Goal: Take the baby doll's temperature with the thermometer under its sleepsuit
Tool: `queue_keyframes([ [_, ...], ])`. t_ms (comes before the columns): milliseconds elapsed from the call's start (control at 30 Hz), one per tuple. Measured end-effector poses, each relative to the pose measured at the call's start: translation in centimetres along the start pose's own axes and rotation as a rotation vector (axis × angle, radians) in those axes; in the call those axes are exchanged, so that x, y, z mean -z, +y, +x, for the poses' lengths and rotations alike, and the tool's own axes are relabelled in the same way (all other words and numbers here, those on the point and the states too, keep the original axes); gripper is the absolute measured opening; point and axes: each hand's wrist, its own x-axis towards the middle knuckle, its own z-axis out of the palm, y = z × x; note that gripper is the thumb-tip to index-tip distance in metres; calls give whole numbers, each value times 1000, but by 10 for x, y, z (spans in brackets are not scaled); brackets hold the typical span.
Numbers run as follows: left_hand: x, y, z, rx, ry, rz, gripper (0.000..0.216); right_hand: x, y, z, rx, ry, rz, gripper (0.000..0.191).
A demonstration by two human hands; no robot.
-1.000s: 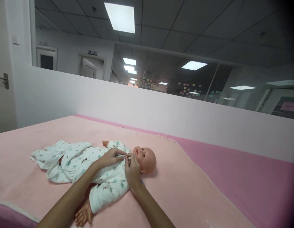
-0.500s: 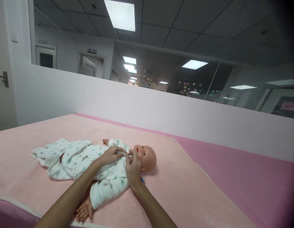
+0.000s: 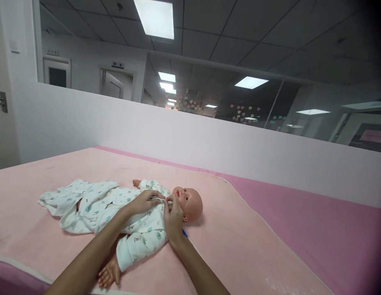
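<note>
A baby doll (image 3: 192,205) lies on its back with its head to the right. It wears a white romper (image 3: 144,235) with small green prints, long sleeves and loose legs spread to the left. At the doll's neck my left hand (image 3: 144,201) pinches the romper's collar edge. Close beside it, under the doll's chin, my right hand (image 3: 173,215) has its fingertips closed on the same collar. The fingertips of both hands nearly meet there. What exactly lies between them is too small to make out. One doll hand (image 3: 110,275) rests palm up near the front edge.
A pink mat (image 3: 239,246) lies under the doll, over a darker pink surface (image 3: 316,221). Something small and blue (image 3: 185,233) shows beside the doll's shoulder. Behind stands a low white wall (image 3: 193,135) with glass above. A door (image 3: 4,102) is at left.
Both hands stay at the doll's collar, with only slight finger movement. The view has shifted a little. The doll lies as before.
</note>
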Motion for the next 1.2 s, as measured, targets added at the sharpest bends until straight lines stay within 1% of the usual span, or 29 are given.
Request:
queue_keyframes([
  [167, -2, 1, -1, 8, 29, -14, 21, 3, -4, 0, 87, -36, -12, 17],
  [233, -3, 2, -1, 1, 35, -21, 21, 3, -6, 0, 100, -37, -20, 18],
  [433, -3, 3, -2, -1, 54, 20, 24, 2, -4, 0, 46, -14, -10, 17],
  [567, -4, 6, -3, -29, 62, -27, 24, 2, -2, 1, 43, -27, 19, 20],
  [700, -5, 6, -4, -30, 66, -68, 38, 2, -2, 1, 72, -33, 27, 23],
  [767, -5, 5, -5, -39, 57, -78, 41, 2, -2, 1, 66, -33, 22, 24],
  [967, -5, 6, -5, -55, 53, -103, 38, 2, -3, 2, 48, -23, 18, 22],
  [1100, -6, 7, -4, -30, 112, -109, 34, 1, -2, 4, 65, -36, 2, 22],
  [1200, 2, 4, -7, -31, 227, -175, 30, 2, -2, 5, 99, -69, -9, 25],
])
